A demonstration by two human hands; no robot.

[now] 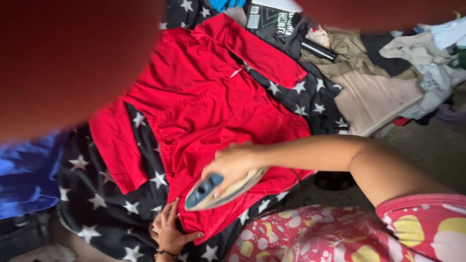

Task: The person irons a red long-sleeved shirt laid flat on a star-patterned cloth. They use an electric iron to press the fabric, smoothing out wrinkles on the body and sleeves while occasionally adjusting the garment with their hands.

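A red garment (208, 102) lies spread on a dark cloth with white stars (102, 204). My right hand (233, 162) is closed on the handle of a cream and blue clothes iron (218, 190), which rests on the lower part of the red garment. My left hand (170, 230) presses flat on the garment's lower edge, fingers spread, just below and left of the iron's tip.
A blurred dark red mass (68, 58) fills the top left. Blue fabric (26, 170) lies at the left. A heap of clothes (388, 58), a black cylinder (318, 50) and a tan cloth sit at the top right. Bare floor (427, 145) shows at the right.
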